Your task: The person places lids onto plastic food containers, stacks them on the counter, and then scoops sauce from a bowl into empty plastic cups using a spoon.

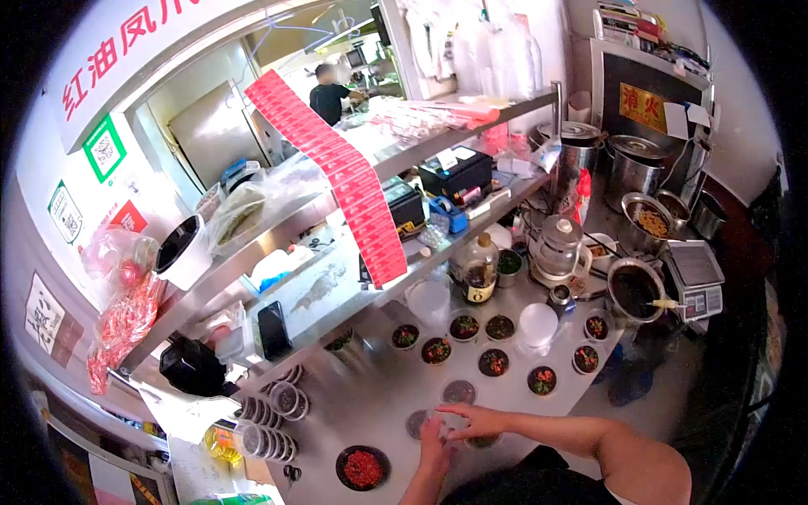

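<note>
My left hand (434, 444) and my right hand (468, 421) are close together over the near part of the steel table (337, 412). Between and under them are small round cups with dark contents, one cup (417, 424) at my left fingertips and another cup (485, 440) under my right wrist. A further dark cup (459, 392) stands just beyond. The fingers of my right hand are spread; those of my left hand are partly hidden. To the left sits a black bowl of chopped red pepper (364, 468). Several cups with red and green topping (493, 362) stand farther back.
Stacked empty cups (266, 441) and scissors (292, 474) lie at the left. A steel shelf (303, 353) with a phone (273, 330) hangs over the table. At the right are a pot of dark liquid (633, 289), a scale (694, 278) and a glass kettle (559, 249). A person (328, 97) works behind.
</note>
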